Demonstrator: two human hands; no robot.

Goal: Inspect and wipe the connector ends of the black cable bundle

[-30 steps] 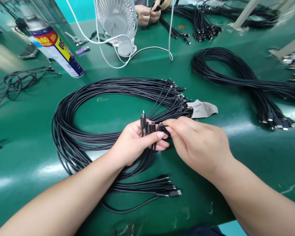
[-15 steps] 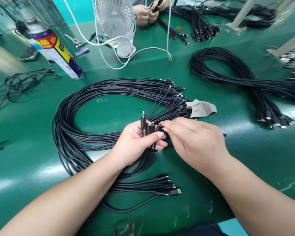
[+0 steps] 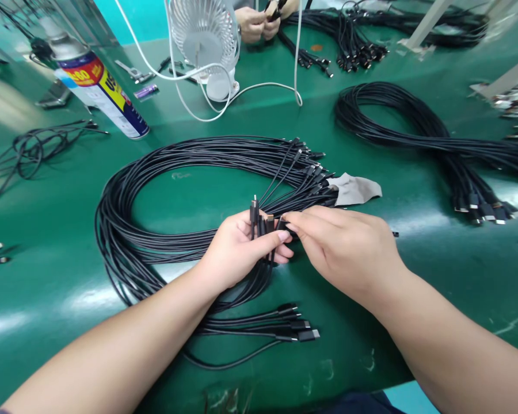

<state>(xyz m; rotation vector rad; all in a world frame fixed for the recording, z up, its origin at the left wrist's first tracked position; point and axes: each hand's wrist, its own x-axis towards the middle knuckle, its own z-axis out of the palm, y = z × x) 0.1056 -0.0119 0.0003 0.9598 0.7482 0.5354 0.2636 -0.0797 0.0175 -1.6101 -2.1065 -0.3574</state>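
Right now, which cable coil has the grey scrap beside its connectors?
The central coil beyond your left hand: grey scrap lies by its connectors; the coil at right has none.

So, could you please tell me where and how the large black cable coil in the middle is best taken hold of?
I'd probably grip the coil around its left bend, coming from the left: the strands bunch together there beside an open middle. Its right end splays into loose connectors, while the left hand and forearm cross the near side.
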